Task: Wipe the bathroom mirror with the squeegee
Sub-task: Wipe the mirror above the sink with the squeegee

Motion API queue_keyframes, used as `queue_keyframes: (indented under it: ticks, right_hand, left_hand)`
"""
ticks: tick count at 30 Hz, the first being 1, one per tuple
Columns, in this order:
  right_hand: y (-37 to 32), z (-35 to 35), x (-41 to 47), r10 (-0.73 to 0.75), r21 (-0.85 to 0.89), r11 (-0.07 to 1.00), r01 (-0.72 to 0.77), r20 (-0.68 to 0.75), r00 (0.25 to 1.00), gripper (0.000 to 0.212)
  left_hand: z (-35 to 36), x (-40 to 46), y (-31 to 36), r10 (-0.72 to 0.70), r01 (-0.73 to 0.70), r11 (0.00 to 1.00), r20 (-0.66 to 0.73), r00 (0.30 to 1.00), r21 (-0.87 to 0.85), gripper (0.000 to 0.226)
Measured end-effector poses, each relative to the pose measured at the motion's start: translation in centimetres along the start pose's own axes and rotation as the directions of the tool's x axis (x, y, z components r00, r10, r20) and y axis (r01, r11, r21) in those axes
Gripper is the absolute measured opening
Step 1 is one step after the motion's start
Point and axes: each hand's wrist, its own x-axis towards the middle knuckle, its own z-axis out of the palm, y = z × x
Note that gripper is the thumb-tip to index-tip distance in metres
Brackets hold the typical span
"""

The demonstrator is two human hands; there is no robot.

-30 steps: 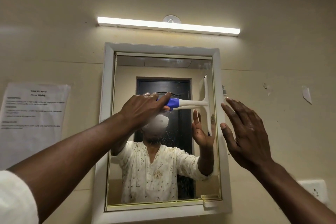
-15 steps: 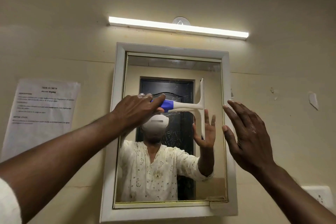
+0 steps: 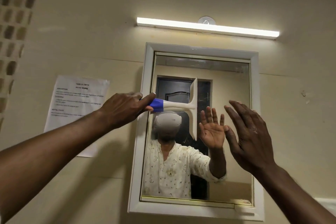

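A mirror [image 3: 231, 87] in a white frame hangs on the beige wall. My left hand [image 3: 123, 108] grips the blue end of a white squeegee [image 3: 192, 107]. Its blade stands upright against the glass, about mid-width in the upper half. My right hand [image 3: 249, 132] hovers flat before the mirror's right side, fingers spread, holding nothing. Whether it touches the glass is unclear. The glass reflects a person in a pale patterned shirt with a raised palm and a dark door behind.
A lit tube lamp [image 3: 207, 27] runs above the mirror. A printed paper sheet [image 3: 76, 107] is taped to the wall left of the frame. Patterned tiles [image 3: 12, 23] line the far left. A white fixture edge [image 3: 327, 203] shows at the lower right.
My left hand has drawn the squeegee leftward across the glass, from near the right edge to the middle. The view has shifted so the mirror sits further right. My right hand stays raised.
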Motion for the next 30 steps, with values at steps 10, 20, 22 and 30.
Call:
queue_keyframes:
  ticks: [10, 20, 22, 30]
  right_hand:
    - [-4.4, 1.4, 1.3, -0.078, 0.027, 0.997, 0.078, -0.022, 0.997, 0.06]
    - [-5.8, 2.5, 1.1, -0.116, 0.018, 0.993, 0.117, -0.069, 0.991, 0.057]
    - [-5.6, 2.4, 0.9, -0.11, 0.013, 0.994, 0.111, -0.057, 0.992, 0.057]
    - [-6.0, 2.1, 0.3, -0.096, 0.007, 0.995, 0.096, -0.017, 0.995, 0.059]
  left_hand:
    - [-1.6, -6.0, -4.4, -0.089, 0.083, 0.993, 0.071, 0.994, 0.08, 0.062]
    - [-1.6, -8.8, -6.0, -0.136, 0.132, 0.99, 0.079, 0.988, 0.057, 0.061]
    - [-1.8, -9.3, -6.3, -0.131, 0.128, 0.991, 0.1, 0.986, 0.044, 0.063]
    - [-2.3, -10.9, -7.6, -0.106, 0.102, 0.994, 0.094, 0.99, 0.051, 0.067]
